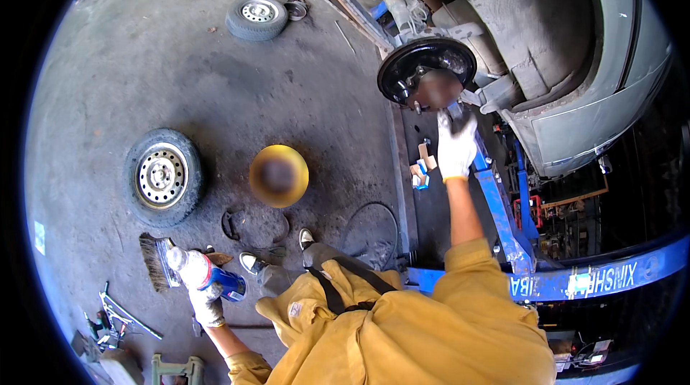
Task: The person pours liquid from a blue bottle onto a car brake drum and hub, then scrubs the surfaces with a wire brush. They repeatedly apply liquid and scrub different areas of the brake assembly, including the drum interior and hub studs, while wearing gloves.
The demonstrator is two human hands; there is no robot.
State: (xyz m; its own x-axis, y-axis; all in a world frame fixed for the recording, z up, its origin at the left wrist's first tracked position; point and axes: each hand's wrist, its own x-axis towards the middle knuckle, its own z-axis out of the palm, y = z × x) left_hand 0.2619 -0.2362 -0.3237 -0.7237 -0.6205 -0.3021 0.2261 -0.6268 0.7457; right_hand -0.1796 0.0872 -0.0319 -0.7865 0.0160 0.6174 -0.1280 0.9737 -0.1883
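Observation:
My left hand [205, 302], in a white glove, is closed round a blue can [228, 284] with red and white bands, held tilted out over the floor at lower left. In a soiled white glove, my right hand [456, 148] reaches up to the wheel hub [437, 89], its fingers closed and dark with grime. Whatever sits in those fingers, I cannot make out. Behind the hub is a black round brake backing plate [394, 76], under the raised car [575, 130]. The hub's face looks blurred.
A wheel [161, 175] and a yellow-rimmed basin [256, 175] stand on the floor, with a brush head [154, 261] close by my left hand. Farther off lies another wheel [251, 26]. Small boxes [419, 173] lie below the hub. A blue lift arm [503, 216] runs along the right.

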